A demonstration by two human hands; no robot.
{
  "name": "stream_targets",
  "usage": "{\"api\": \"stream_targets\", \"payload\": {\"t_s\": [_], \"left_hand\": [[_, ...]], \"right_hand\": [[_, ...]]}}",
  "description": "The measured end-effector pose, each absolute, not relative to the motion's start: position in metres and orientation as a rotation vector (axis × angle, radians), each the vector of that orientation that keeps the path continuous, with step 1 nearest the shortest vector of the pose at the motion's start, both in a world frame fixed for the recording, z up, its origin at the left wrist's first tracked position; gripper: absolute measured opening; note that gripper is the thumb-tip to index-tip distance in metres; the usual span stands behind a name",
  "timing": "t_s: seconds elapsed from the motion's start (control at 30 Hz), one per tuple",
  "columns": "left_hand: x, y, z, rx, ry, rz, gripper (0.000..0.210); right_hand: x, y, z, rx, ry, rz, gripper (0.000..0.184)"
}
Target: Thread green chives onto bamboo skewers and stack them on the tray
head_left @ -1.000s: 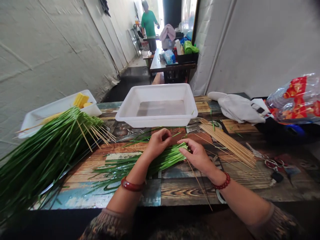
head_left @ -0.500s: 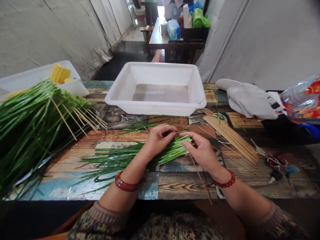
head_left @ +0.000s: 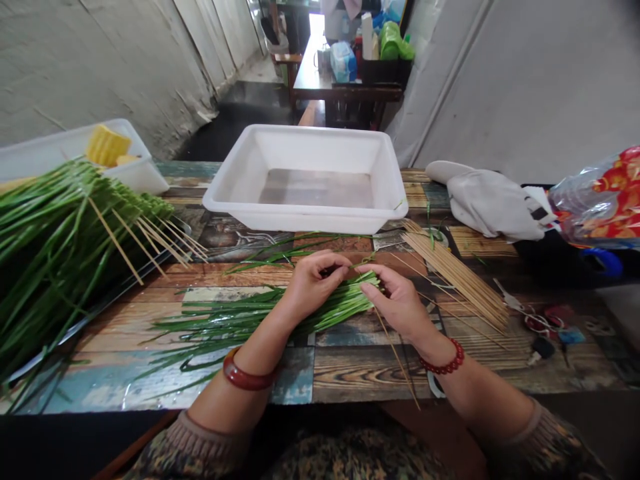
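A row of garlic chives [head_left: 340,305] lies across the table in front of me, pale stem ends to the right and long green leaves to the left. My left hand [head_left: 320,280] is closed on the stems, thumb and fingertips pinched at their far edge. Beside it, my right hand [head_left: 393,297] grips the stem ends between thumb and forefinger. A thin bamboo skewer [head_left: 399,357] slants from under the right thumb to the table's near edge. Whether it pierces the stems is hidden by the fingers. Several loose chive leaves [head_left: 273,253] lie behind the bunch.
A white plastic tub [head_left: 306,208] stands beyond my hands. Skewered chives [head_left: 60,233] are heaped at left before a white bin [head_left: 150,175] holding corn [head_left: 107,145]. To the right are a skewer pile [head_left: 457,277], keys [head_left: 540,350], a pale cap [head_left: 493,197] and a shiny bag [head_left: 600,200].
The view has shifted slightly, so most things sit a little further left. Both hands keep almost the same hold on the chives, with only slight finger movement.
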State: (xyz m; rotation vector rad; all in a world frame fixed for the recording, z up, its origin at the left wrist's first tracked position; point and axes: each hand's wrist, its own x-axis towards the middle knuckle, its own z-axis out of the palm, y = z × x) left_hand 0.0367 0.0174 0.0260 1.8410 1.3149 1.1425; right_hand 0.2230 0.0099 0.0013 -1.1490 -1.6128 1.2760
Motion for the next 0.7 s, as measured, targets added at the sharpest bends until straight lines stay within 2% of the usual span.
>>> {"api": "stream_targets", "payload": {"t_s": [0.7], "left_hand": [[0.0374, 0.0168, 0.0280, 1.862, 1.309, 1.107, 0.014]], "right_hand": [[0.2212, 0.0101, 0.0056, -1.189, -1.618, 1.261, 0.030]]}}
